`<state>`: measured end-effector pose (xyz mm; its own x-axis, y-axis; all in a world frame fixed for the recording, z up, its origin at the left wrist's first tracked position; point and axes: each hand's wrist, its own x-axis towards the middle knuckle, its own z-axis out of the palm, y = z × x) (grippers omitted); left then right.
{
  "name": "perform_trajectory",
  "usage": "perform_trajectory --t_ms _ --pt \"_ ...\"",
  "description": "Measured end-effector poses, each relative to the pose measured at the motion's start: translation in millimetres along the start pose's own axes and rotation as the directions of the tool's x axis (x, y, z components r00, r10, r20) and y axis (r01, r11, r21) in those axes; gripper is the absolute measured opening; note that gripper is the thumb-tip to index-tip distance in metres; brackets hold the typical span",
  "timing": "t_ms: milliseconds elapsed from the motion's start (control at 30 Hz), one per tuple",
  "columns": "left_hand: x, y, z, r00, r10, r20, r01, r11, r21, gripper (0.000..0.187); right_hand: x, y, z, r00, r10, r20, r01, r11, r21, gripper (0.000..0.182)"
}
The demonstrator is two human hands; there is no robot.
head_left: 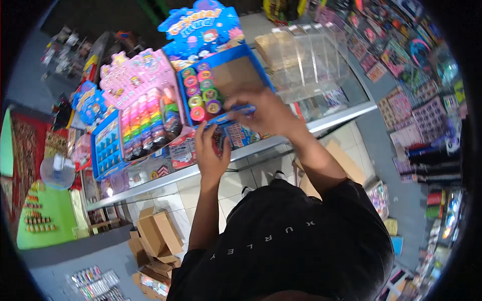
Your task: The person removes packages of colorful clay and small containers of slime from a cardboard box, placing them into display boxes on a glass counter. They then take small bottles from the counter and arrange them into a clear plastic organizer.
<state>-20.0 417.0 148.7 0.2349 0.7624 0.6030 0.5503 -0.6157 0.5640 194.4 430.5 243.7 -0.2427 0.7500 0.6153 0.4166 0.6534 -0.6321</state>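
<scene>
blue box (236, 75) on table (346, 113), long axis left-right, holds 2 rows of round tubs (203, 93) | right hand (268, 113) fingers clamped on box front edge | left hand (211, 150) below edge, fingers together

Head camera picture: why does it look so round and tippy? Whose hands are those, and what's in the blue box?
The camera sits on a person's head and looks down, so you see their own black shirt and two bare hands. The lens bends the edges, which makes the picture look round. On the shop counter stands a blue box with a row of round colourful tubs. Beside it are a pink display of rainbow bottles and a clear plastic case. The right hand grips the box's front edge with its fingers. The left hand presses flat against the box's front, just below.
</scene>
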Motion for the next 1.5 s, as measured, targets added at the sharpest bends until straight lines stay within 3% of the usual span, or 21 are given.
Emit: perform_trajectory --t_ms 100,167,233,367,433,500,567,600,667,700,767,800,967,1067,1233,1367,1400,1500 --pt "-7.2 -13.8 -2.9 0.990 0.127 0.061 -0.134 0.983 0.125 0.042 -56.5 -16.1 19.6 0.984 0.078 0.161 -0.119 0.956 0.268 0.016" --pt "-13.1 -19.7 9.4 0.990 0.142 -0.009 -0.142 0.990 0.018 0.031 -101.5 -18.5 33.7 0.946 0.214 0.242 -0.271 0.933 0.236 0.013" --pt "-8.6 -13.6 3.5 0.978 0.193 0.074 -0.192 0.981 -0.026 0.023 -153.4 -22.9 48.5 0.856 0.445 0.264 -0.485 0.868 0.106 0.013" --pt "-22.7 -10.1 3.7 0.957 0.237 0.169 -0.203 0.959 -0.198 0.014 -246.1 -34.2 68.9 0.754 0.614 0.235 -0.639 0.768 0.043 0.012" --pt "-36.6 -6.5 7.7 0.916 0.335 0.222 -0.274 0.924 -0.267 0.013 -271.5 -50.0 70.3 0.657 0.716 0.235 -0.743 0.668 0.041 0.011" --pt "-58.7 1.5 15.3 0.875 0.425 0.231 -0.334 0.876 -0.349 0.013 -289.7 -57.2 73.0 0.623 0.759 0.188 -0.780 0.622 0.069 0.011" --pt "-85.4 20.3 28.7 0.804 0.489 0.339 -0.237 0.786 -0.570 0.016 -294.3 -63.0 67.7 0.597 0.791 0.137 -0.802 0.590 0.086 0.012" --pt "-100.3 31.2 34.2 0.749 0.506 0.428 -0.192 0.784 -0.591 0.018 -299.4 -61.6 67.0 0.614 0.781 0.108 -0.789 0.608 0.090 0.013" --pt "-128.7 52.7 48.7 0.591 0.470 0.655 0.002 0.812 -0.584 0.015 -309.3 -53.7 62.9 0.650 0.758 0.052 -0.759 0.645 0.090 0.015" --pt "-134.7 62.2 52.1 0.421 0.411 0.808 0.088 0.868 -0.488 0.023 -310.5 -52.4 55.6 0.657 0.751 0.066 -0.754 0.656 0.037 0.015" --pt "-137.6 83.0 62.4 0.114 0.215 0.970 0.382 0.892 -0.243 0.033 -309.5 -49.3 35.3 0.672 0.734 0.100 -0.731 0.679 -0.070 0.017" --pt "-138.2 88.5 67.5 0.096 0.217 0.971 0.348 0.907 -0.237 0.034 -311.8 -47.5 24.8 0.625 0.770 0.129 -0.770 0.635 -0.063 0.017" --pt "-139.9 88.4 99.1 0.061 0.201 0.978 0.127 0.970 -0.208 0.040 -377.3 1.7 1.4 0.634 0.770 0.062 -0.758 0.636 -0.146 0.019" --pt "-131.9 97.3 111.6 0.040 0.120 0.992 0.134 0.983 -0.124 0.045 -415.1 24.7 -14.7 0.592 0.805 -0.011 -0.790 0.579 -0.202 0.017" --pt "-136.2 100.8 134.0 -0.013 -0.017 1.000 0.068 0.998 0.018 0.048 -511.2 72.7 -17.6 0.450 0.892 -0.030 -0.885 0.442 -0.148 0.017" --pt "-147.3 109.9 145.6 -0.093 -0.043 0.995 0.037 0.998 0.047 0.046 -600.0 93.2 -6.4 0.318 0.947 -0.040 -0.942 0.311 -0.122 0.018" --pt "-148.9 116.1 148.3 -0.116 -0.051 0.992 0.023 0.998 0.054 0.046 -615.4 94.3 -8.9 0.224 0.974 0.035 -0.956 0.227 -0.186 0.019" --pt "-154.0 134.4 156.2 -0.169 -0.076 0.983 -0.011 0.997 0.075 0.046 -709.2 119.5 29.4 0.172 0.984 0.044 -0.936 0.177 -0.305 0.018"
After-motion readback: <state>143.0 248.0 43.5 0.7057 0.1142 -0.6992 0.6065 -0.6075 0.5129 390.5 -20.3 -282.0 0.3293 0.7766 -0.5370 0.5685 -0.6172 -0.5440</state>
